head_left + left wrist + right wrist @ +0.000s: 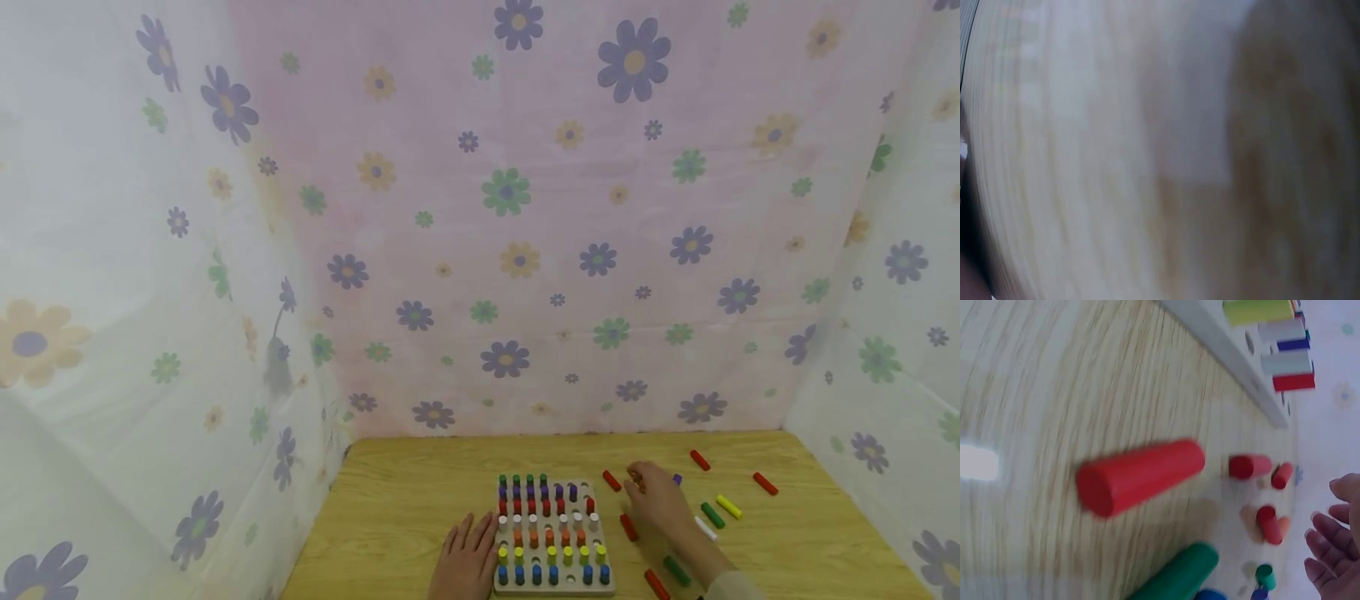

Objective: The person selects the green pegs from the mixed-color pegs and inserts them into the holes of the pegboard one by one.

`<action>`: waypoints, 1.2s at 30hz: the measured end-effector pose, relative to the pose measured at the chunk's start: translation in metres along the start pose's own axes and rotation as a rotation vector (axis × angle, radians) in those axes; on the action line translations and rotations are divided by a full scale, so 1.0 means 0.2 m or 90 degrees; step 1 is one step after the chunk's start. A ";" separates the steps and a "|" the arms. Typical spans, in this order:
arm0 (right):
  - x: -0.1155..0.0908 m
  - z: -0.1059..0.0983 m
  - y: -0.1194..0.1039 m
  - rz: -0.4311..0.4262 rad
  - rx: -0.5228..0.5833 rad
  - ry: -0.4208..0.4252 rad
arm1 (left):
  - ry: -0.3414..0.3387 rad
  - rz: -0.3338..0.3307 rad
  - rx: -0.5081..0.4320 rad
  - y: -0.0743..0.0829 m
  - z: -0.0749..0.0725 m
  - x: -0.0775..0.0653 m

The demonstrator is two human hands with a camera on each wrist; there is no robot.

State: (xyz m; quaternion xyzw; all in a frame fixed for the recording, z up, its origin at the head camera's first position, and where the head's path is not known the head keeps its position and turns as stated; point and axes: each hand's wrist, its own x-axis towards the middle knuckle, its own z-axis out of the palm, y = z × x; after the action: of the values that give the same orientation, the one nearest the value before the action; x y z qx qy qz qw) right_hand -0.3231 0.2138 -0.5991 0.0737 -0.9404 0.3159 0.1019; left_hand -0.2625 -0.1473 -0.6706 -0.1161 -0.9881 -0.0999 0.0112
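Note:
A pale pegboard (555,588) stands near the front of the table, with rows of green, purple, red, white, orange, yellow and blue pegs and a few bare holes. My left hand (467,557) lies flat with fingers spread at the board's left edge. To the right of the board, my right hand (663,504) reaches over the loose pegs, its fingers loosely bent. The right wrist view shows nothing between those fingers (1329,544). Closest to that camera lie a red peg (1141,475) and a green peg (1179,575); an orange peg (1284,525) sits behind another red one.
Loose pegs are scattered over the right side of the table (405,483): several red, a yellow one (729,507), a white one (706,528) partly behind the right arm, and a purple one (677,480). Flowered sheets (506,308) enclose the table. The left wrist view is blurred.

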 end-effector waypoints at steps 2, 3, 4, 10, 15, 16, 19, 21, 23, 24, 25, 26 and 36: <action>-0.01 -0.02 0.03 0.022 -0.018 0.002 | 0.003 0.004 0.003 0.00 0.00 0.00; -0.01 -0.03 0.05 0.032 -0.021 -0.001 | 0.006 0.007 0.004 0.00 0.00 -0.01; -0.01 -0.03 0.06 0.046 -0.027 -0.005 | 0.009 0.008 0.003 0.00 0.00 -0.01; -0.01 -0.08 0.11 0.098 -0.032 -0.014 | 0.020 0.009 0.006 -0.01 0.00 -0.01; -0.01 -0.09 0.16 0.128 -0.023 -0.019 | 0.011 0.001 0.004 0.00 0.00 0.00; -0.01 -0.09 0.17 0.131 -0.020 -0.017 | 0.006 -0.001 0.001 0.00 -0.01 0.00; -0.02 -0.09 0.19 0.137 -0.014 -0.016 | -0.010 -0.005 -0.007 0.01 -0.02 0.00; -0.03 -0.09 0.19 0.141 -0.014 -0.018 | -0.022 -0.005 -0.010 0.01 -0.03 0.00; -0.03 -0.08 0.20 0.149 -0.011 -0.024 | -0.030 -0.001 -0.007 0.00 -0.02 0.00; -0.03 -0.08 0.20 0.153 -0.010 -0.025 | -0.033 0.001 -0.006 0.00 -0.02 0.00; -0.03 -0.07 0.20 0.155 -0.008 -0.024 | -0.033 0.004 -0.002 0.00 -0.02 0.00; -0.04 -0.07 0.20 0.155 -0.006 -0.021 | -0.032 0.007 0.002 0.00 -0.01 0.00; -0.01 -0.05 0.21 0.163 -0.018 -0.017 | -0.014 0.005 0.003 -0.01 0.00 0.00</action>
State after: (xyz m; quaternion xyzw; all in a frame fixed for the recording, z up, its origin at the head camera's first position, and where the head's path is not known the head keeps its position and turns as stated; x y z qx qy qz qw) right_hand -0.3280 0.2536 -0.6154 -0.0439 -0.9478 0.3120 0.0492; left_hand -0.2631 -0.1489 -0.6704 -0.1213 -0.9880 -0.0959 0.0009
